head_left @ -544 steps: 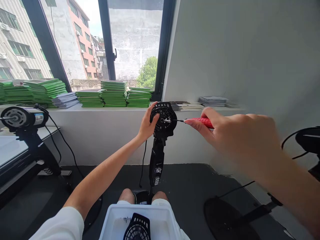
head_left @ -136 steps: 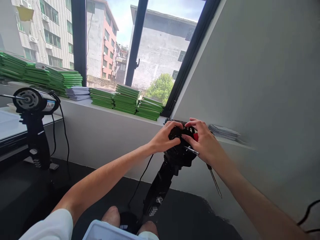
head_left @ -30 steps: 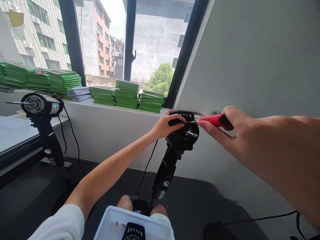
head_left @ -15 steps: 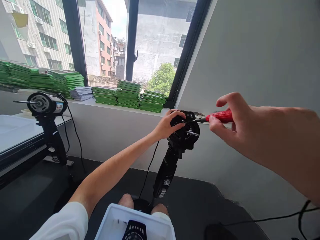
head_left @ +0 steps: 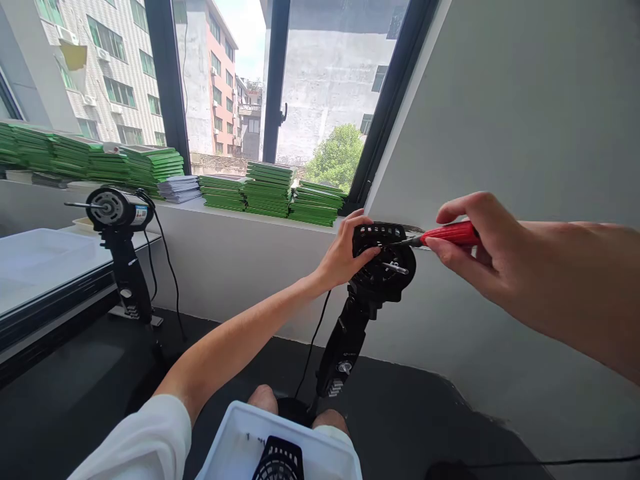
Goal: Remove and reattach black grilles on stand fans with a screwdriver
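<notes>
In front of me stands a black fan stand [head_left: 344, 347] with a round motor head [head_left: 385, 280] at its top; a metal shaft [head_left: 396, 268] sticks out of it. A black slotted cover [head_left: 380, 230] sits against the head. My left hand [head_left: 343, 252] grips the cover's left side, fingers behind and thumb across the front. My right hand [head_left: 487, 247] is closed around the red handle of a screwdriver [head_left: 453, 233]. Its blade points left into the cover, close to my left thumb; the exact tip contact is too small to make out.
A white bin [head_left: 333, 460] on my lap holds another black slotted cover [head_left: 280, 463] and some small dark pieces. At left stands a second fan stand [head_left: 125, 267] with a bare motor. Green stacks [head_left: 270, 190] line the windowsill. A cable [head_left: 315, 340] hangs behind the near stand.
The view has shifted slightly, so everything sits further right. My left fingers have lifted off the cover's front, baring more of its slots. The screwdriver stays at the cover.
</notes>
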{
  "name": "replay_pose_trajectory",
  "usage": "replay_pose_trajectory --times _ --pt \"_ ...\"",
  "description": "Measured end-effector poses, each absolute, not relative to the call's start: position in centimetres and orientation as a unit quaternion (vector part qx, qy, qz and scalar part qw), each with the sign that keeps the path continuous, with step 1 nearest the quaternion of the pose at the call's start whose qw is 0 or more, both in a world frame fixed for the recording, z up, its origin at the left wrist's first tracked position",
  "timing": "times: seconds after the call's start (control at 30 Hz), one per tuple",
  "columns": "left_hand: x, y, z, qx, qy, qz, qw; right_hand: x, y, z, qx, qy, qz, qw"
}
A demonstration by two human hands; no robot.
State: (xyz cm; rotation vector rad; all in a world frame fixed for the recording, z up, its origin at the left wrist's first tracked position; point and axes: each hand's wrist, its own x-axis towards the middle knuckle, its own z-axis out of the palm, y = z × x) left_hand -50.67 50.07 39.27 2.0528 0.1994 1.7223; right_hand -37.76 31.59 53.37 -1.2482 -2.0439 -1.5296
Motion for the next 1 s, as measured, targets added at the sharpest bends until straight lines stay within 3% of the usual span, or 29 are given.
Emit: replay_pose_trajectory --times 0.17,0.3,0.47,0.6,0.77,0.87,0.93,1.0 --pt "-50.5 50.6 39.0 0.776 0.077 0.605 0.159 -38.2 30.7 52.7 -0.533 -0.569 -0.626 0.018" --pt "-50.6 50.8 38.9 0.776 0.079 0.609 0.142 -37.8 30.5 52.7 -0.507 -0.664 -0.546 0.062" --pt "-50.7 50.6 38.9 0.77 0.077 0.616 0.146 -37.0 30.8 53.1 -0.56 -0.584 -0.587 0.0" --pt "-50.6 50.3 38.9 0.769 0.07 0.618 0.145 -38.0 30.2 53.3 -0.57 -0.66 -0.487 0.044" --pt "-50.8 50.1 38.8 0.777 0.089 0.608 0.139 -39.6 29.6 53.7 -0.598 -0.578 -0.555 -0.002" --pt "-51.0 50.1 38.9 0.78 0.089 0.605 0.133 -39.8 29.8 54.0 -0.617 -0.654 -0.433 0.062" --pt "-51.0 50.2 38.9 0.781 0.089 0.604 0.132 -39.9 29.8 54.0 -0.615 -0.692 -0.373 0.059" --pt "-50.9 50.3 38.9 0.782 0.089 0.602 0.131 -40.0 29.4 53.7 -0.614 -0.659 -0.433 0.014"
